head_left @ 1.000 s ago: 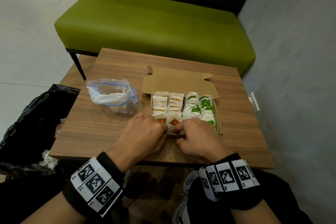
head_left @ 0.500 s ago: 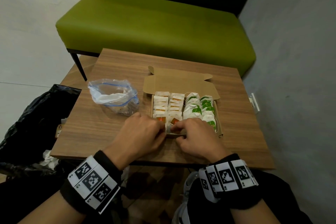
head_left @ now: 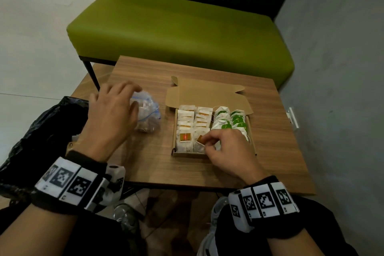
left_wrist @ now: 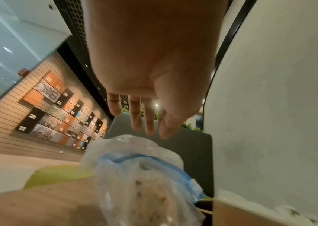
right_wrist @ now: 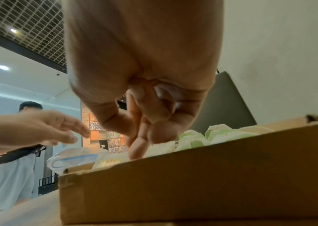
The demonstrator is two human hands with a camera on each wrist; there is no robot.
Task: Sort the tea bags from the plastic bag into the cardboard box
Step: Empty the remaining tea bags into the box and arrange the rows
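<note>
Left hand (head_left: 110, 114) hovers fingers spread and relaxed over the plastic bag (head_left: 148, 115) on the counter (head_left: 270, 131), left of the cardboard box (head_left: 207, 97). Right hand (head_left: 228, 149) at the box's near edge, fingers curled, pinching an orange-tagged tea bag (head_left: 200, 139). Box rows: orange-tagged tea bags left, green-tagged tea bags (head_left: 230, 120) right.

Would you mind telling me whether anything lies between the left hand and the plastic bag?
Nothing visible does: the left hand hovers open just above the plastic bag, with only air between the fingertips and its top.
</note>
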